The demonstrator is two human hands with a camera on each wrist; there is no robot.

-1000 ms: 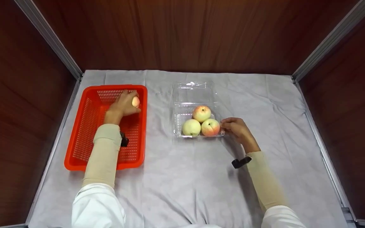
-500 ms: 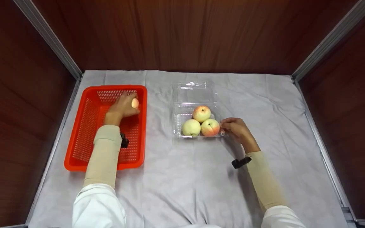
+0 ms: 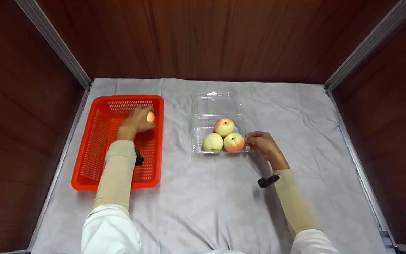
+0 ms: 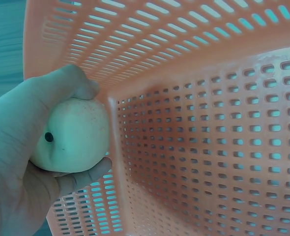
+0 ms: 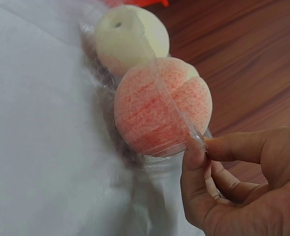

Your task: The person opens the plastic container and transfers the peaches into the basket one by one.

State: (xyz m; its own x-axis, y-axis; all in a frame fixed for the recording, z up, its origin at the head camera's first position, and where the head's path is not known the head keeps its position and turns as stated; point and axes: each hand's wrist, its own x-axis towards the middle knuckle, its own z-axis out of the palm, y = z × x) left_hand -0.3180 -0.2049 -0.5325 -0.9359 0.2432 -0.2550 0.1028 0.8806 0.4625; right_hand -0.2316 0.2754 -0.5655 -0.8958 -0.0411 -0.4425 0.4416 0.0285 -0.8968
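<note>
Inside the red basket, near its far right corner, my left hand grips a peach. The left wrist view has thumb and fingers curled round this pale peach, close to the basket's slotted wall. At the middle of the cloth stands a clear plastic clamshell box, its lid raised back. Three yellow-and-pink peaches sit together in it. My right hand pinches the box's right rim between thumb and finger, right beside a pink peach in the right wrist view.
A wrinkled grey cloth covers the table under the basket and box. Dark wood-grain panels with metal corner strips enclose the back and both sides.
My left hand has shifted slightly down and toward me with the peach in the basket. The right hand, the box and its three peaches have stayed put.
</note>
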